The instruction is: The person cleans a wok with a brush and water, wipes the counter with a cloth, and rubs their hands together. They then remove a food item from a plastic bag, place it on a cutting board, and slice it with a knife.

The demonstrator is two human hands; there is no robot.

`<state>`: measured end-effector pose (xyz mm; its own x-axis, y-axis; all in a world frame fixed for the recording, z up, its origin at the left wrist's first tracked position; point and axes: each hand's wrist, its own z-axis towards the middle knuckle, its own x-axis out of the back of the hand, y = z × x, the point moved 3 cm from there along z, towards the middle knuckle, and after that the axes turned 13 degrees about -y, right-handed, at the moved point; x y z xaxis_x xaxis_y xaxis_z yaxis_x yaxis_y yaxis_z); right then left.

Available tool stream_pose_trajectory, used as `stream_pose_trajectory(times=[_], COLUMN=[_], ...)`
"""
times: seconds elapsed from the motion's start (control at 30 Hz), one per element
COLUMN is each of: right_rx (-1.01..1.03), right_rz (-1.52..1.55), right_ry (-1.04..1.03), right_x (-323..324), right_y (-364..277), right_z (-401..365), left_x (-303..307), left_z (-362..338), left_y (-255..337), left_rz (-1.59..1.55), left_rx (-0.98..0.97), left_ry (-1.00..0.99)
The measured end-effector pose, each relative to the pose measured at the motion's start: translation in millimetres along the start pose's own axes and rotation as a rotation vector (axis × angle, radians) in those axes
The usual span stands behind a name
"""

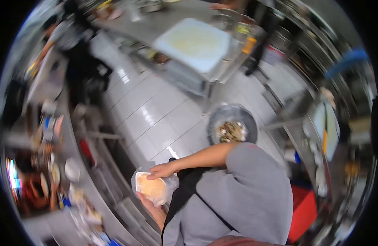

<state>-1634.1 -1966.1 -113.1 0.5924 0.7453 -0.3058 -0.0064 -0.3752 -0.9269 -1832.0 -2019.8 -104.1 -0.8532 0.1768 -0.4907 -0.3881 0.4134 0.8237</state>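
A white tub [150,186] with pale orange contents sits within a clear plastic bag [172,184], low in the middle of the head view. My right hand [161,169] reaches over its upper rim, with the thumb and fingers closed on that edge. From below, my left hand [150,206] grips the tub's lower side, and part of its fingers is hidden behind the tub and bag. The tub is tilted so that its contents face the camera.
A lined bin [232,128] with food scraps stands on the tiled floor [164,119]. Beyond it is a steel table [168,12] with a white cutting board [195,43]. A cluttered counter [97,197] runs along the left, where a person [74,45] stands. A red box [301,213] is at right.
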Motion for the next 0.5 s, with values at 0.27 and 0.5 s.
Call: stream_pose_trajectory(times=[0.27, 0.5], right_rx=[0.056, 0.244], right_rz=[0.188, 0.16], right_ry=[0.596, 1.257], right_x=[39, 16], right_y=[11, 24], right_z=[-50, -81], left_x=[-16, -71], left_z=[151, 241], left_y=[23, 11], left_rz=[0.332, 0.071], left_rx=[0.292, 0.776], left_ry=[-0.626, -0.8])
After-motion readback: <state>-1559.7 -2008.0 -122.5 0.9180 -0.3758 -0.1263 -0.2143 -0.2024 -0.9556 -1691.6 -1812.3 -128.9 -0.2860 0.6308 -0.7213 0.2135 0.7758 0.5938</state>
